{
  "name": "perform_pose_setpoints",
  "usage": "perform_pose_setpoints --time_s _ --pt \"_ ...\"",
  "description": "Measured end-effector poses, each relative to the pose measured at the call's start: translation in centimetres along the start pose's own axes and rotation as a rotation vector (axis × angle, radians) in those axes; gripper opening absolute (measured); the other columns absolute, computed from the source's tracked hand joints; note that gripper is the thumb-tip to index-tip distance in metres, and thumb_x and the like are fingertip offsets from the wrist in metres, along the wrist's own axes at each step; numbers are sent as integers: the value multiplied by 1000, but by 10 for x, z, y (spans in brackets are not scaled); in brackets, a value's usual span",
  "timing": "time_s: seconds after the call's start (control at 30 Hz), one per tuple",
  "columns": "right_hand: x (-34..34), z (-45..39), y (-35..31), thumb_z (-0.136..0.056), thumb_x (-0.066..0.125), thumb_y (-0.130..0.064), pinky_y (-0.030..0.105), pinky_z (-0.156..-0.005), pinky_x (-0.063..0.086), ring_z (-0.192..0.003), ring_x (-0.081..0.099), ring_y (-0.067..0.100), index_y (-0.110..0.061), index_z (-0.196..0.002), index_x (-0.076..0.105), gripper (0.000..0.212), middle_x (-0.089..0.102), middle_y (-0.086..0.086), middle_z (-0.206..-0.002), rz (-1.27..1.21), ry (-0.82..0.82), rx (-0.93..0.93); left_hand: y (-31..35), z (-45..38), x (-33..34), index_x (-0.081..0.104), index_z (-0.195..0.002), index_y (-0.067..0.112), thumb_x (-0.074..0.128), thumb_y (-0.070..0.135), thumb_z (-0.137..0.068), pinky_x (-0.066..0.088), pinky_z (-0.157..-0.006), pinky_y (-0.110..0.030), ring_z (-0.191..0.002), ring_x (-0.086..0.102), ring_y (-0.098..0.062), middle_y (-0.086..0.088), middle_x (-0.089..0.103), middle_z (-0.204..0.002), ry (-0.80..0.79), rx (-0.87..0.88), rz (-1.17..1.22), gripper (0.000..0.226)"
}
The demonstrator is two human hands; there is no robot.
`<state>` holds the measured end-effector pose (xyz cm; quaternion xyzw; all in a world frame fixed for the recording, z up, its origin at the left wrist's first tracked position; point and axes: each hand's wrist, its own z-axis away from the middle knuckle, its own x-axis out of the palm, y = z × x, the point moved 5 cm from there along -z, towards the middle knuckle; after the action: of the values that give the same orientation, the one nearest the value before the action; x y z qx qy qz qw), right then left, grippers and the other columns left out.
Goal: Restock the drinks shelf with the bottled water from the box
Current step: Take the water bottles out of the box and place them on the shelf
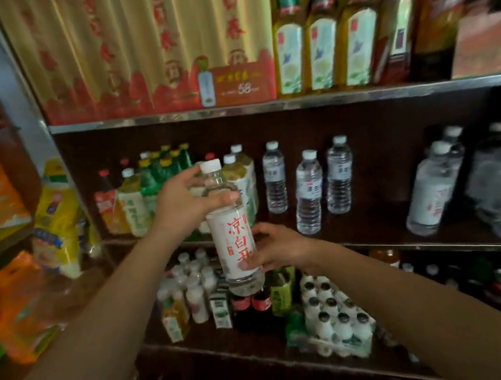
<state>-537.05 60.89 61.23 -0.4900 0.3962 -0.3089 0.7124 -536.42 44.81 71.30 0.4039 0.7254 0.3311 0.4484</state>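
Note:
A clear water bottle [231, 225] with a white cap and a white label in red characters is upright in front of the middle shelf [378, 226]. My left hand [186, 202] grips its neck and shoulder from the left. My right hand [279, 247] holds its lower part from the right, thumb on the label. Three smaller water bottles [308, 192] stand on the middle shelf to the right. Several bottles with the same white label [434, 188] stand further right, blurred. The box is not in view.
Green and yellow tea bottles [152, 191] crowd the middle shelf's left end. The top shelf carries gold and red cartons [136, 44] and tea bottles [323, 32]. Small milk bottles, cartons and cola [253, 306] fill the lower shelf. Yellow and orange bags [55, 219] hang at left.

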Motion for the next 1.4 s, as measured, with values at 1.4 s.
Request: perform_pose_setpoints --time_s 1.4 --pt "-375 154 175 -65 86 -33 31 -83 53 -99 63 17 -15 -113 56 59 67 -2 -106 181 1106 295 221 -81 498 67 -95 6 86 15 -65 51 -67 -35 -64 56 -20 -9 64 -76 -1053 542 -489 36"
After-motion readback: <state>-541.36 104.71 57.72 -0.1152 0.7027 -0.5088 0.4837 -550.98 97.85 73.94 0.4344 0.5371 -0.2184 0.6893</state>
